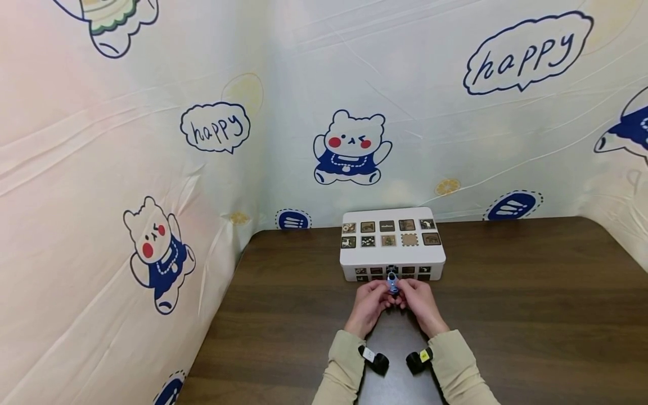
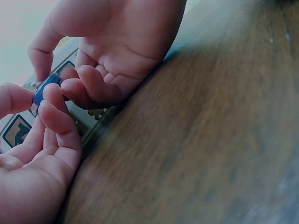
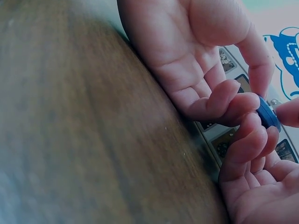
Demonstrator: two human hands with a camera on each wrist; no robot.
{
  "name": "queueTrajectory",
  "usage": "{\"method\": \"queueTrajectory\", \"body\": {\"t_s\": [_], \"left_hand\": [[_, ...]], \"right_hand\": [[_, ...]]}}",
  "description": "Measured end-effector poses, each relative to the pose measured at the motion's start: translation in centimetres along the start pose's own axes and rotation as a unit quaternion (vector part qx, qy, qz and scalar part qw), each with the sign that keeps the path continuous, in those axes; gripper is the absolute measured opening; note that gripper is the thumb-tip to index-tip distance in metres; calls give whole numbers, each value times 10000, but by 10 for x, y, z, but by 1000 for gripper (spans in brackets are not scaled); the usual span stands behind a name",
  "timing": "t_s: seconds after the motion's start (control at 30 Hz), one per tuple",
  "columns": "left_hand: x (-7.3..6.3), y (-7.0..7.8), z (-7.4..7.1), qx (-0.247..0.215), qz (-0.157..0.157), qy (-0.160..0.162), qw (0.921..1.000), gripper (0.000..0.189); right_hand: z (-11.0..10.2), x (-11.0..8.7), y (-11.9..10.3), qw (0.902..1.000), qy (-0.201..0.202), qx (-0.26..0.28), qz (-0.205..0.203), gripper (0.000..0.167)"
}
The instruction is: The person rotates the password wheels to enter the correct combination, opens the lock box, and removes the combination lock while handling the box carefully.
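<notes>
A small blue padlock (image 1: 392, 282) hangs at the front latch of a white box (image 1: 390, 215) printed with small square pictures. My left hand (image 1: 367, 308) pinches the padlock from its left side, thumb and fingertips bent against it. From the other side my right hand (image 1: 422, 306) pinches it too. In the left wrist view the padlock's blue body (image 2: 41, 94) shows between the fingertips of both hands. The right wrist view shows its rounded blue edge (image 3: 267, 113) there, partly covered by fingers. Whether the shackle is fastened, I cannot tell.
The box stands near the back edge of a dark brown wooden table (image 1: 283, 315). Behind and to the left hangs a pale curtain (image 1: 304, 73) with bear drawings and "happy" bubbles. A black wrist camera (image 1: 376, 363) sits at each sleeve.
</notes>
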State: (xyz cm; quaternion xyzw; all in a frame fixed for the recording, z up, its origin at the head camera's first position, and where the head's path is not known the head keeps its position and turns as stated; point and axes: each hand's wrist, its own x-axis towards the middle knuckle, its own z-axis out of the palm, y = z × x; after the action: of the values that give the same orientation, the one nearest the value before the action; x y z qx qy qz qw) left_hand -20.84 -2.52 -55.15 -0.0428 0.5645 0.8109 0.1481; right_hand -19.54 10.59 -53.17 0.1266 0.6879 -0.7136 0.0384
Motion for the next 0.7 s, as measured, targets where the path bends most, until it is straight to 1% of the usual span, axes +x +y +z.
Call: {"method": "queueTrajectory", "body": {"t_s": [0.3, 0.43, 0.53, 0.7], "left_hand": [[-1, -1, 0, 0, 34, -3, 10000, 12], [-1, -2, -1, -23, 83, -9, 10000, 12], [-1, -3, -1, -33, 125, -34, 9999, 11], [0, -3, -1, -57, 116, -58, 9999, 10]], "right_hand": [[0, 1, 5, 9998, 17, -178, -112, 20], [0, -1, 5, 9992, 20, -198, -340, 19], [0, -1, 6, 9987, 46, -278, -420, 19], [2, 0, 5, 9989, 102, -419, -208, 20]]}}
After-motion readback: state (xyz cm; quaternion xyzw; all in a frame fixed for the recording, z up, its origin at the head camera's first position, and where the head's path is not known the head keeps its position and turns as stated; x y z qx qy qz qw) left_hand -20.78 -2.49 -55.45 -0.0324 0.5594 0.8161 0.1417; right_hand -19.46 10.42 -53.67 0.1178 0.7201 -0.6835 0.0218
